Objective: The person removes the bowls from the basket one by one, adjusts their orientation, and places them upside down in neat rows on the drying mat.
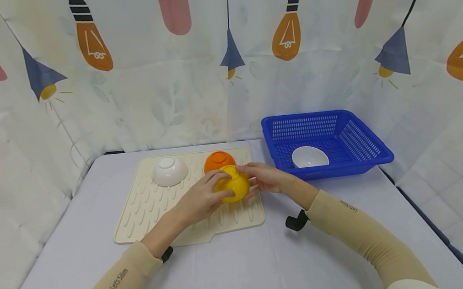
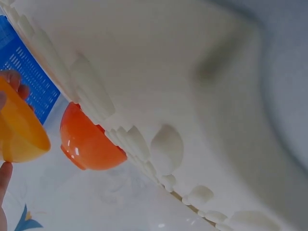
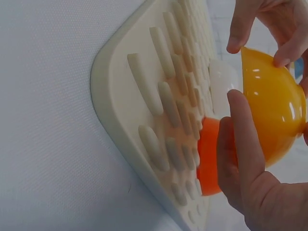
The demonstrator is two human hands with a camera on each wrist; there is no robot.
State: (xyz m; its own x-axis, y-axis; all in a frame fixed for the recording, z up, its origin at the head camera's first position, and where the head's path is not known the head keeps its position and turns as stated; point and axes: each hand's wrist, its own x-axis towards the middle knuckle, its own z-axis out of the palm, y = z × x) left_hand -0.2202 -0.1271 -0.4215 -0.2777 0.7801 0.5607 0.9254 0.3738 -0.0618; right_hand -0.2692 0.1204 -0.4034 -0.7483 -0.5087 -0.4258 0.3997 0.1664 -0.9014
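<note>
A yellow bowl [image 1: 237, 186] is held base up a little above the cream ridged mat [image 1: 150, 211], with a gap under its rim in the right wrist view. My left hand [image 1: 201, 200] grips its left side, fingertips at the rim and outer wall. From the right, my right hand [image 1: 265, 177] holds it too, with fingers [image 3: 246, 132] along the rim. Just behind it, an orange bowl [image 1: 218, 159] lies upside down on the mat. Farther left on the mat is an upturned white bowl [image 1: 169, 171].
A blue plastic basket [image 1: 363, 163] stands at the back right of the table, holding another white bowl [image 1: 309, 157]. A printed curtain [image 1: 137, 107] hangs right behind the table [image 1: 242, 272].
</note>
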